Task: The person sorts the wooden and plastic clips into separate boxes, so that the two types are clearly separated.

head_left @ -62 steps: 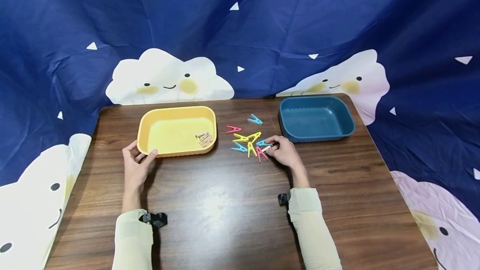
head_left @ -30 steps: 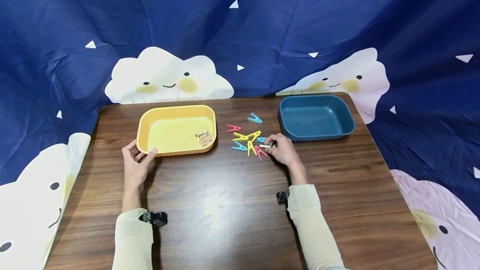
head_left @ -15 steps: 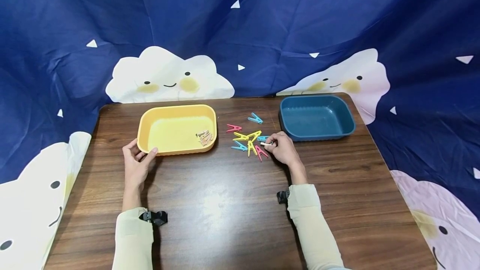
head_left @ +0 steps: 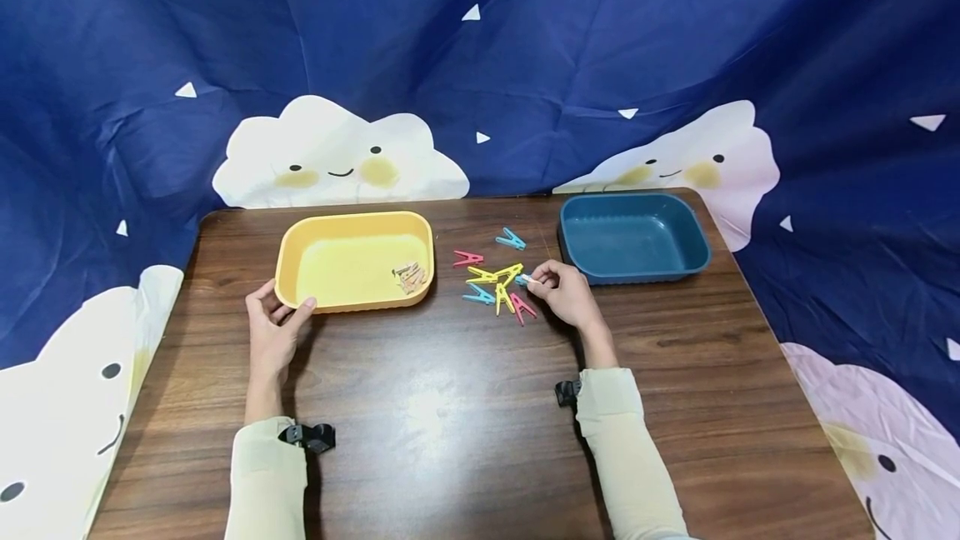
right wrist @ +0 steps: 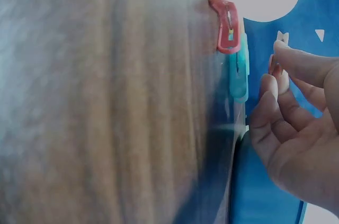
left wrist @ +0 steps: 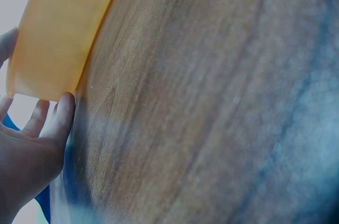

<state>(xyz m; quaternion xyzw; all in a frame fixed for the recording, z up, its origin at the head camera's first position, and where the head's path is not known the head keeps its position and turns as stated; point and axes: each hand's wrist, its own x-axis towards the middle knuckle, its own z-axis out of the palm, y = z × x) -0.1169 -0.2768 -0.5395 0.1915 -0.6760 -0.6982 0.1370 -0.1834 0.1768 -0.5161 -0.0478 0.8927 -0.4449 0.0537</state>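
Observation:
My left hand [head_left: 272, 336] grips the near left corner of a yellow plastic bin [head_left: 352, 305], thumb at the front rim and fingers at the end wall. Inside the bin, several small wooden clothespins [head_left: 410, 277] lie at the right. My right hand [head_left: 572, 300] pinches a pale wooden clothespin [right wrist: 282, 37] between thumb and fingertips, raised off the table. Just beside and below that hand lie plastic clothespins: a red one [head_left: 521, 307], a blue one [head_left: 521, 280] partly covered, and yellow ones [head_left: 504, 298].
A dark blue bin [head_left: 633, 277] stands at the back right. More plastic clothespins are spread between the bins, among them a blue one [head_left: 511, 238] and a red one [head_left: 468, 257]. Behind the wooden table [head_left: 420, 373] hangs a blue cloth [head_left: 525, 65] with clouds.
My right hand has picked the wooden clothespin out from among the plastic ones and raised it slightly, turning it in its fingertips. The left hand and both bins have kept their places.

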